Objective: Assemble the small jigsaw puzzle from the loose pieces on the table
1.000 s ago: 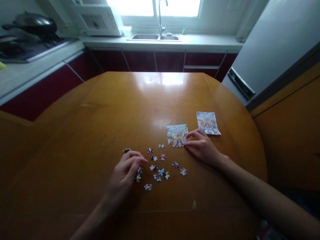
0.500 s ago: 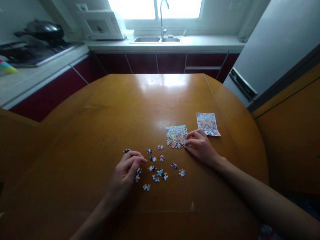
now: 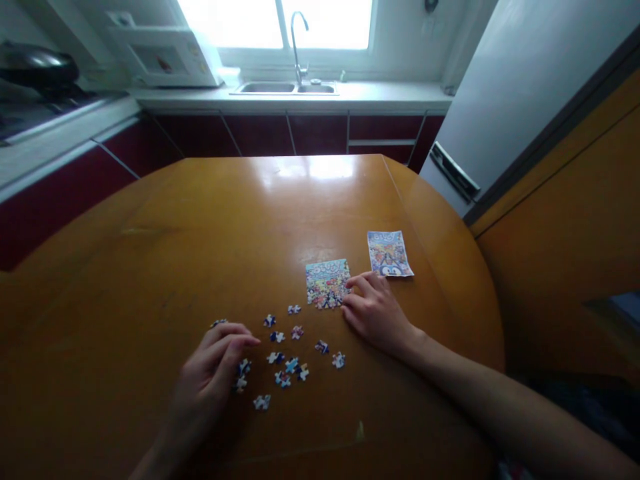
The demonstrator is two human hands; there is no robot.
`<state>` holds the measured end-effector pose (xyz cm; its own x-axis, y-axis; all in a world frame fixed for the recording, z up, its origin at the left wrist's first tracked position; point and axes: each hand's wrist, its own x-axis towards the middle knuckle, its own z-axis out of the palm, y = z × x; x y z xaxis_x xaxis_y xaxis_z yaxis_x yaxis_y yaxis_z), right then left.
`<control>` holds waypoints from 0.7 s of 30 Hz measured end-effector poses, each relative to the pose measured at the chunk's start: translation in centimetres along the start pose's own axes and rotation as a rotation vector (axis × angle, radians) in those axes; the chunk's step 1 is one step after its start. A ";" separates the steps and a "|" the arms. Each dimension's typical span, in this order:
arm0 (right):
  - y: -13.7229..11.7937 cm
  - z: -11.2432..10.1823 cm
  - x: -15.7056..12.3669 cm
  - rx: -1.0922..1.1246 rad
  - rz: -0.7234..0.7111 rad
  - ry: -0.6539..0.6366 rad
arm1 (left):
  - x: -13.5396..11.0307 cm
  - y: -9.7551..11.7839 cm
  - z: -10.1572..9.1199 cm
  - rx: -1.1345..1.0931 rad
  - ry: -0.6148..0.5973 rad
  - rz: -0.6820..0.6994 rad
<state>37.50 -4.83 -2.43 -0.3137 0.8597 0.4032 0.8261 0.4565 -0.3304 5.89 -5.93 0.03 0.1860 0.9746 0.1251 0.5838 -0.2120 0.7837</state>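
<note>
The partly assembled jigsaw puzzle (image 3: 327, 280) lies flat on the wooden table, with a straight top edge and an uneven lower edge. My right hand (image 3: 373, 307) rests at its right side, fingers bent and closed around a small puzzle piece (image 3: 357, 290) that is mostly hidden. My left hand (image 3: 215, 363) hovers low over the left side of the loose pieces, fingers loosely stretched and nothing visible in them. Several loose puzzle pieces (image 3: 291, 365) are scattered between the hands. Some pieces (image 3: 243, 367) are partly covered by the left hand.
A printed picture sheet (image 3: 390, 253) lies beyond my right hand on the table (image 3: 240, 220). Behind the table are a counter with a sink (image 3: 265, 88), a white microwave (image 3: 165, 59) and a pan (image 3: 37, 63) on the stove. A fridge (image 3: 495, 100) stands at the right.
The head view has turned right, so everything sits further left and slightly lower in the picture. Both hands keep nearly the same places beside the puzzle and loose pieces.
</note>
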 end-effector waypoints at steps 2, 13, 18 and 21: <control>-0.3 0.0 0.0 0.075 0.053 0.004 | 0.0 0.0 0.0 0.004 0.002 -0.004; -0.5 -0.3 0.2 0.065 0.079 -0.071 | -0.3 -0.7 -0.3 0.009 -0.026 -0.034; -0.6 -0.2 0.1 0.123 0.101 -0.069 | -0.1 -0.5 -0.6 0.016 0.018 0.001; -0.5 -0.1 0.1 0.154 0.087 -0.038 | 0.0 -0.7 -0.9 0.012 0.051 0.016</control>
<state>37.10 -5.02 -2.20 -0.2641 0.9040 0.3361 0.7703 0.4074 -0.4906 4.74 -5.74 0.01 0.1549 0.9735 0.1685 0.5905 -0.2280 0.7742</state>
